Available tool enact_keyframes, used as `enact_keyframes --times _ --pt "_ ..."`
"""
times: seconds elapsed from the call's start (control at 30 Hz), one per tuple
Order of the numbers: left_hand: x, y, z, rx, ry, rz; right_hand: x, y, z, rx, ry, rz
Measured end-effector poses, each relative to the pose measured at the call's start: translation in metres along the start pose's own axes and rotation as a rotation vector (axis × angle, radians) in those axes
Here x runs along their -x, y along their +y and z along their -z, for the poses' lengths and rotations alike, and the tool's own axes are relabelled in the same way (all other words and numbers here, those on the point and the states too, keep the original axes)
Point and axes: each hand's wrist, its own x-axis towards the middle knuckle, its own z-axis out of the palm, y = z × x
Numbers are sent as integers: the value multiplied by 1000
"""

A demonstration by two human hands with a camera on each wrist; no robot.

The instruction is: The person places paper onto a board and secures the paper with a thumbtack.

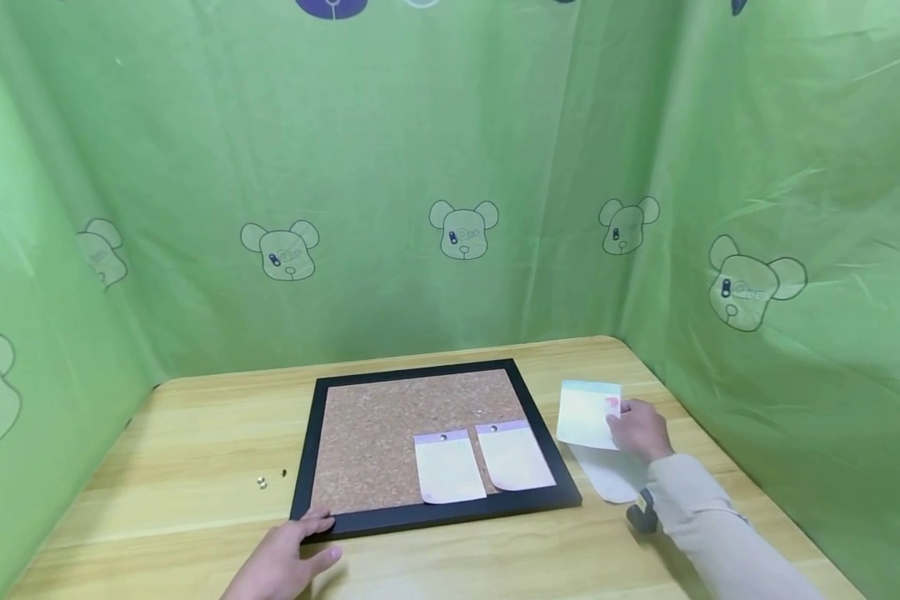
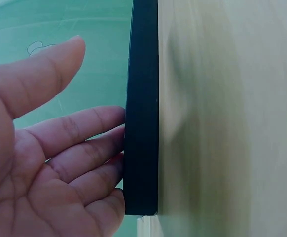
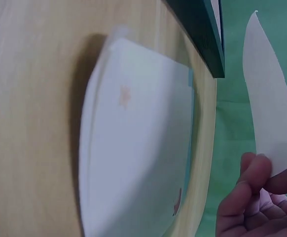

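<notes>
A cork board [image 1: 367, 433] with a black frame [image 2: 142, 113] lies on the table. Two note sheets with purple top strips, a left one [image 1: 450, 468] and a right one [image 1: 515, 457], hang on it, each under a round metallic thumbtack. My left hand [image 1: 281, 558] touches the frame's front left corner, thumb apart, fingers nearly straight. To the right of the board, my right hand [image 1: 641, 432] pinches a note sheet [image 1: 587, 415] with a blue top strip and a small pink print by its right edge. Beneath it lie more note sheets [image 3: 138, 123], partly hidden in the head view.
Left of the board lie small shiny thumbtacks [image 1: 262, 482] and a tiny dark bit [image 1: 283, 472]. Green curtains [image 1: 375, 167] with bear-head prints enclose the wooden table [image 1: 210, 442] at the back and both sides. A dark object [image 1: 642, 512] sits at the right wrist.
</notes>
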Motion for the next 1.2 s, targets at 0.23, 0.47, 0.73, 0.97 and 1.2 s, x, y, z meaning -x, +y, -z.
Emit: enact_keyframes --times 0.23,0.47,0.73,0.97,1.2 --pt "0 1 0 -2 12 8 0 -5 -4 9 26 43" --pt "0 2 1 -15 21 8 3 -11 -7 9 27 69" --pt "1 3 0 -4 13 37 5 -18 -12 0 -9 76" --pt "0 3 -1 -4 5 54 6 -22 -16 -15 -17 96" --pt "0 3 -1 -3 12 49 5 -29 -22 -43 -22 109"
